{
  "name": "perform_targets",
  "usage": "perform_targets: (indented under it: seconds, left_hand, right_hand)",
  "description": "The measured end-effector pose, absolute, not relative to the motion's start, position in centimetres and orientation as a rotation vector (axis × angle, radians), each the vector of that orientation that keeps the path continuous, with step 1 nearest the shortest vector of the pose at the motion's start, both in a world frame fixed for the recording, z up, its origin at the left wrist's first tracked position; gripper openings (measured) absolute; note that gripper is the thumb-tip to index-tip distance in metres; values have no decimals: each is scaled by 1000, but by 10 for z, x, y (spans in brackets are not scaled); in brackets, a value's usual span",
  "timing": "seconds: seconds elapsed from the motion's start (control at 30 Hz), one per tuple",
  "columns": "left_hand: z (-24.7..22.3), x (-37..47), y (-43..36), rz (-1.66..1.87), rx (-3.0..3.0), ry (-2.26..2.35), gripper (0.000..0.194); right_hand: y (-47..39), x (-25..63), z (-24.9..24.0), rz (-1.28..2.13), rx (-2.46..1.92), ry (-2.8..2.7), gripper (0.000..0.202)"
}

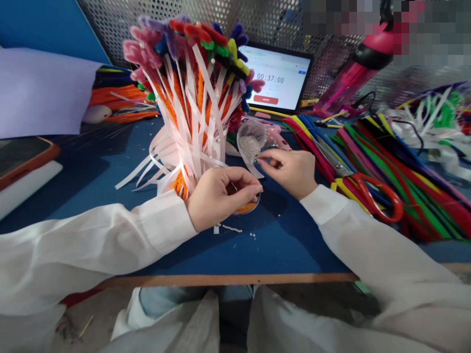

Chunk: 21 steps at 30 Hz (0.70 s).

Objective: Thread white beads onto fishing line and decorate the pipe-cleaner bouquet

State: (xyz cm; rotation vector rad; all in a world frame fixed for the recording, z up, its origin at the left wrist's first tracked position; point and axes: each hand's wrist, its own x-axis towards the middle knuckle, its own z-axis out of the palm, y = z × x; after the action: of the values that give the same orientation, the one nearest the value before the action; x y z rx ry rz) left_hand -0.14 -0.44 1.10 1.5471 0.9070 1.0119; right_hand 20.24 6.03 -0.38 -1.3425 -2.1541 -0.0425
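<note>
My left hand [222,196] is closed in a pinch, thumb tip against fingertips; what it holds, if anything, is too small to make out. Beneath it, partly hidden, lies a round orange thing [246,208]. My right hand [290,169] pinches at the lip of a clear plastic cup [270,132] lying tilted, with small clear beads [250,146] inside; anything between its fingertips cannot be seen. Behind my left hand stands a bunch of pipe-cleaner flowers [195,98] with orange stems and white ribbons. A short string of pearl beads [232,228] lies near the table's front.
Orange-handled scissors [379,196] rest on bundles of coloured pipe cleaners [408,171] at right. A tablet [277,76] showing a timer and a pink bottle [353,73] stand at the back. A phone [25,159] and lilac sheet [44,93] are at left.
</note>
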Motion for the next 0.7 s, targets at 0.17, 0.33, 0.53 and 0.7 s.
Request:
perform_targets:
  seconds: [0.17,0.33,0.53,0.7]
  left_hand:
    - [13,-1,-4,1016,1475,890,13]
    - [12,-1,-3,1010,1411,857,12]
    - [11,-2,-3,1001,1358,818,14]
    - [11,-2,-3,964,1315,780,15]
  right_hand:
    - [40,200,3,1200,-1157,-1580,23]
    - [32,194,4,1630,-970,-1292,19]
    - [28,192,4,1736,-907,-1296,28]
    - [28,193,4,1752,-877,-1334,28]
